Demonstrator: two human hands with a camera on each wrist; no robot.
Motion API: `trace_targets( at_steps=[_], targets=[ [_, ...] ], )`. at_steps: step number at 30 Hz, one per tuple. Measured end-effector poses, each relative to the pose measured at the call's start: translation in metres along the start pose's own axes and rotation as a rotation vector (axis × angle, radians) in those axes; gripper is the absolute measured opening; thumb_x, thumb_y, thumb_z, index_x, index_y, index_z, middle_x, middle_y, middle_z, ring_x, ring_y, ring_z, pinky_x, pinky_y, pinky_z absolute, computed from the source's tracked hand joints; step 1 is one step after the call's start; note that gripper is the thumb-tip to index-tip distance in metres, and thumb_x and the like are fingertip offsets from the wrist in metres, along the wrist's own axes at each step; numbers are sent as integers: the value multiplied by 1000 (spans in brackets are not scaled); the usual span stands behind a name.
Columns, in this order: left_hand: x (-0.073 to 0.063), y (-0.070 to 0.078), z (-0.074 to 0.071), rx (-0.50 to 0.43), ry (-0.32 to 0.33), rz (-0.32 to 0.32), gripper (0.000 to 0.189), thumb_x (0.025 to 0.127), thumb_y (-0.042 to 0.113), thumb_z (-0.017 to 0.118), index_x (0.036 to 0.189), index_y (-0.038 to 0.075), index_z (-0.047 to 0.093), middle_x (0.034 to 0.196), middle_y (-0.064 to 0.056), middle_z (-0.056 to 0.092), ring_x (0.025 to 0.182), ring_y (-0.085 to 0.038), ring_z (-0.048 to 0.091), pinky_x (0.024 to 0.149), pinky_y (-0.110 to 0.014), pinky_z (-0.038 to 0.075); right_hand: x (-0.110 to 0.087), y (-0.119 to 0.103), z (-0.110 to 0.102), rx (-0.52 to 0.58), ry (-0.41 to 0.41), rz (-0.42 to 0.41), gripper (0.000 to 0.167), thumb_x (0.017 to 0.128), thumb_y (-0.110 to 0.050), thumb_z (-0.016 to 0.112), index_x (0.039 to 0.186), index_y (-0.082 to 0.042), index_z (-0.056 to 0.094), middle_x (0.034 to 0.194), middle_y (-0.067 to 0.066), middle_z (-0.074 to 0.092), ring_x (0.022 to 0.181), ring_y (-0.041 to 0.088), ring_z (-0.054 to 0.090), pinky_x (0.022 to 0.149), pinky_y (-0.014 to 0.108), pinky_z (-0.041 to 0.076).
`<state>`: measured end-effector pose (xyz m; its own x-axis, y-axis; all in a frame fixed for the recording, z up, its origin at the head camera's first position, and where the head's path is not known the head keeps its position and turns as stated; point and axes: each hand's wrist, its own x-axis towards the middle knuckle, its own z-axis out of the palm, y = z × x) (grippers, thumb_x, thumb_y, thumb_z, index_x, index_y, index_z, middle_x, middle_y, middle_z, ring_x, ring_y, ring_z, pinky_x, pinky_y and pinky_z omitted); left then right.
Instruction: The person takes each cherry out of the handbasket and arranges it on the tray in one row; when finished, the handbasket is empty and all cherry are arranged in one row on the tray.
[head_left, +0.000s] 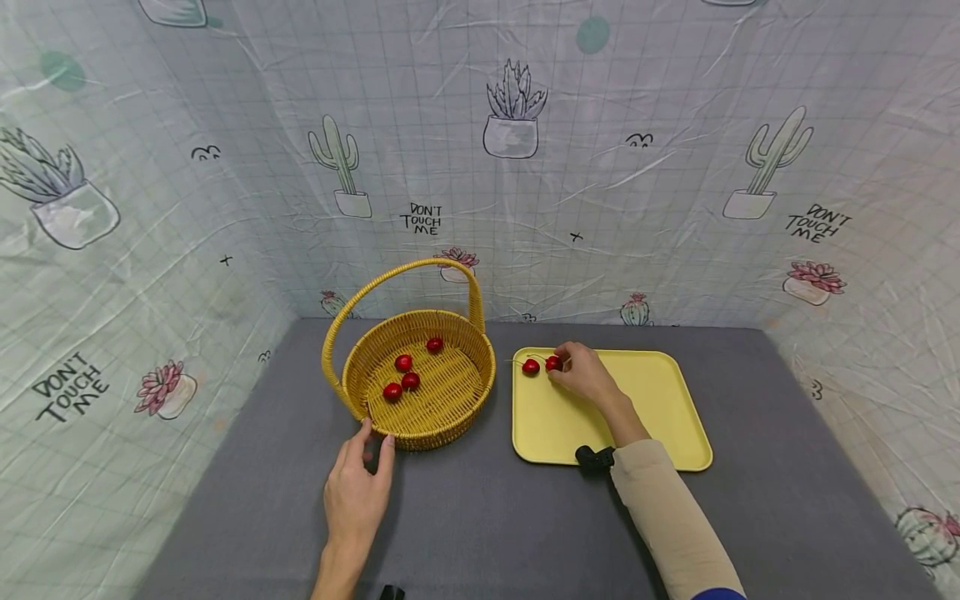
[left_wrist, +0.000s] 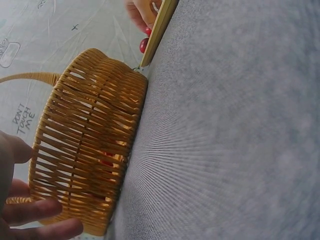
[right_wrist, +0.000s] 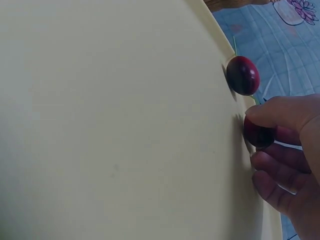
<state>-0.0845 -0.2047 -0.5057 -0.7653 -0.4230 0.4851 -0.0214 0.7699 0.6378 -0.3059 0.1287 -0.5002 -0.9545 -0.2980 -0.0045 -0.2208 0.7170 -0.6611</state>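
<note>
At edge of yellow tray (head_left: 660,400): two round cherries (head_left: 531,367), glossy red, thin-stemmed

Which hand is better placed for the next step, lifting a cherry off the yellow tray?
Right, I'd judge: the right hand pinches one cherry at the yellow tray, with a second cherry close by. The left hand is at the near rim of the basket, away from the tray.

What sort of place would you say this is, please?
Probably a small staged tabletop set, perhaps for recording: cactus-printed sheeting stands behind and beside a gray surface, where a yellow woven basket and a yellow tray are set out.
</note>
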Motion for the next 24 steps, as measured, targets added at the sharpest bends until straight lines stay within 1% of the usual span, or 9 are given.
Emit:
trace_targets(
  at_steps=[5,10,16,19,24],
  targets=[
    [0,0,0,-5,1,6,48,96,32,69,134,3,64,109,-13,72,81,-30,72,65,-49,57,-3,-2,-3,-1,2,10,44,91,-20,74,128,1,61,118,19,63,103,31,62,88,44,54],
    [0,0,0,-7,4,10,48,96,31,69,133,3,64,109,-13,72,81,-30,72,64,-49,57,-5,-7,-8,-4,7,4,44,92,-20,72,129,0,60,123,18,62,103,30,62,86,42,55],
    [0,0,-1,-2,8,13,48,95,31,70,133,2,64,108,-13,72,81,-30,71,64,-49,57,-2,-16,-16,-11,49,-45,46,92,-20,72,129,2,60,122,18,62,102,31,61,83,42,53],
    [0,0,-1,0,9,15,48,96,31,70,133,2,64,108,-13,72,81,-30,72,64,-49,57,-2,-23,-20,-19,60,-72,46,92,-20,71,130,2,59,123,20,62,103,31,61,84,43,53],
    [-1,0,0,-1,11,21,47,96,30,70,133,1,64,107,-14,72,80,-31,71,62,-49,57,-2,-41,-28,-20,66,-95,46,92,-24,71,131,-2,60,126,20,62,106,32,62,88,47,53]
  ],
)
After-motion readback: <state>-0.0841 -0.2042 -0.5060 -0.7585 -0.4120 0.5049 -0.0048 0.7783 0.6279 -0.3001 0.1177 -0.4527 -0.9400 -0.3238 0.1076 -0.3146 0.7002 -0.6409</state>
